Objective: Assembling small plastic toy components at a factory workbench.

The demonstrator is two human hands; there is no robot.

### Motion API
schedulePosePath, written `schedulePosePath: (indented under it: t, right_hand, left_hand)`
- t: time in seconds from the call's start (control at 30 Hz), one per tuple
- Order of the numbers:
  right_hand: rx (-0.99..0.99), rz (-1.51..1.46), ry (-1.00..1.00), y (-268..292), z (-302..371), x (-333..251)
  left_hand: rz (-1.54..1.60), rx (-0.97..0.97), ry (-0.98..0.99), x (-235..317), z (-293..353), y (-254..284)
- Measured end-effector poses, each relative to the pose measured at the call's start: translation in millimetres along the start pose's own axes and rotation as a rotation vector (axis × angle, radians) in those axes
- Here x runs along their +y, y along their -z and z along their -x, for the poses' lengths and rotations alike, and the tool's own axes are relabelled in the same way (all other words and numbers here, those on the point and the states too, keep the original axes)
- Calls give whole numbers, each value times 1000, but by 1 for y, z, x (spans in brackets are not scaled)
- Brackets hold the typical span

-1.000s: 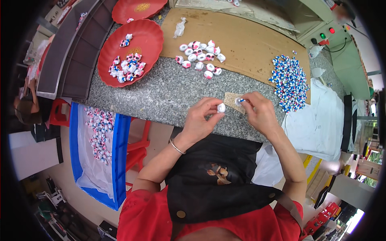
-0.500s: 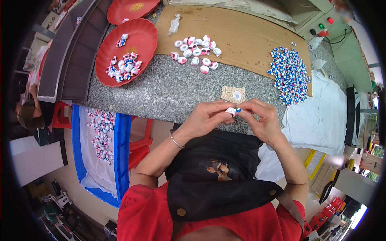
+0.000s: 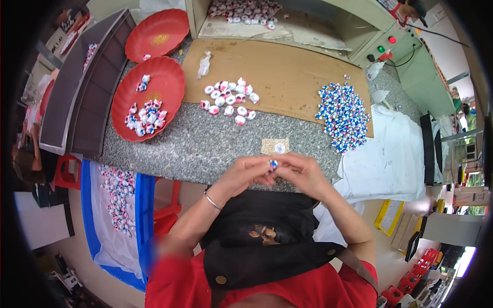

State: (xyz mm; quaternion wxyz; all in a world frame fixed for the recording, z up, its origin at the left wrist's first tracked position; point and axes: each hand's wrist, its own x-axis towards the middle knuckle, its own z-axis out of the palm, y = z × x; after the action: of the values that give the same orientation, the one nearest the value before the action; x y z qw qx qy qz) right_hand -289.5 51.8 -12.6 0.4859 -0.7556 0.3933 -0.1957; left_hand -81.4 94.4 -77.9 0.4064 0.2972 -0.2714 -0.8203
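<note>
Head view: left hand (image 3: pixel 243 172) and right hand (image 3: pixel 303 173) are pinching one small figure (image 3: pixel 273 165), now showing mostly blue, its handling apparently continuing.

A pale open-fronted cabinet (image 3: pixel 354 25) stands at the far edge of a speckled gray tabletop (image 3: pixel 154 161), red and green lights (image 3: pixel 392 39) glowing on its panel; red stools (image 3: pixel 426 258) sit on a pale floor (image 3: pixel 83 257) as daylight shows through windows (image 3: pixel 476 179) at right.

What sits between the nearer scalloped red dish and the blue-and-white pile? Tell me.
Head view: a loose cluster of white-and-pink toy heads, partly on the cardboard sheet, partly on the granite countertop.
</note>
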Motion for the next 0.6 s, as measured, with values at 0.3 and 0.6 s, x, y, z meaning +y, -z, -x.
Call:
schedulePosePath:
  t: [0.3, 0.6]
  right_hand:
    - [532, 475, 80, 64, 5, 63]
    - [562, 707, 231, 91, -42, 75]
  left_hand:
    - [-127, 370, -326, 45, 14, 8]
    - [-1663, 1163, -955, 138, 94, 114]
